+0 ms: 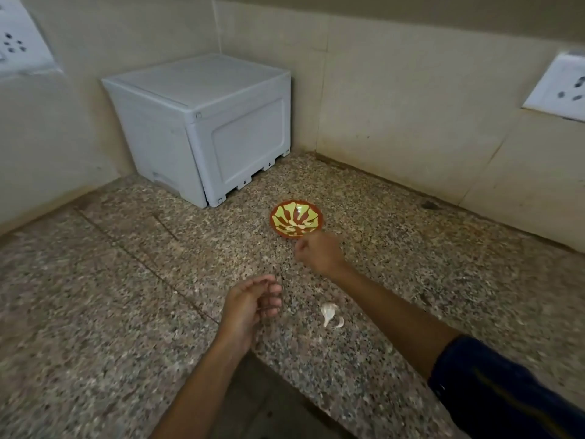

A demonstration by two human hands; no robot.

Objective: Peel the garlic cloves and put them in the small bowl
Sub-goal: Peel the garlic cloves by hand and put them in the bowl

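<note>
Fingers [272, 293] of left hand [250, 307] loosely curled, empty; right hand [318, 250] fisted beside small bowl [296, 218], contents indiscernible; garlic peel [329, 313] on worktop [126, 280]

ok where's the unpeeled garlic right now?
Head view: the garlic lies on the granite counter near its front edge, between the left hand and the right forearm, nearer the camera than the small bowl.

No text, label, brand or number can be read anywhere in this view. The grey plastic box [202, 122] in the corner has plain sides with no print on them. The white wall sockets [560, 87] show only holes, and the small bowl [296, 218] carries only a painted pattern.
</note>
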